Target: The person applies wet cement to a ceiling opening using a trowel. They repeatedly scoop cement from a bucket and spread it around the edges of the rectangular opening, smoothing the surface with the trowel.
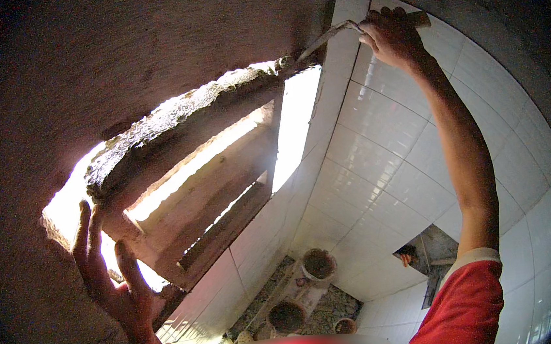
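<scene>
My right hand point(395, 36) is wrapped round the handle point(421, 20) of a trowel, high up beside the tiled wall. The trowel's thin metal blade point(324, 40) reaches left to the top right corner of a wall opening, by a lump of mortar point(284, 65). In that opening sits a slatted vent block point(214, 177), tilted in this view, with light coming through its slots. Rough grey mortar point(154, 133) lies along its upper edge. My left hand point(114, 278) is raised at the block's lower left corner, fingers stretched and apart, fingertips close to its edge; contact is hard to judge.
White glossy tiles point(378, 143) cover the right wall, with a dark gap point(436, 249) low in them. Below stand a bucket point(319, 264), a dark round container point(287, 316) and a smaller pot point(345, 326) on a rubble-strewn floor. Rough brown plaster point(114, 48) surrounds the opening.
</scene>
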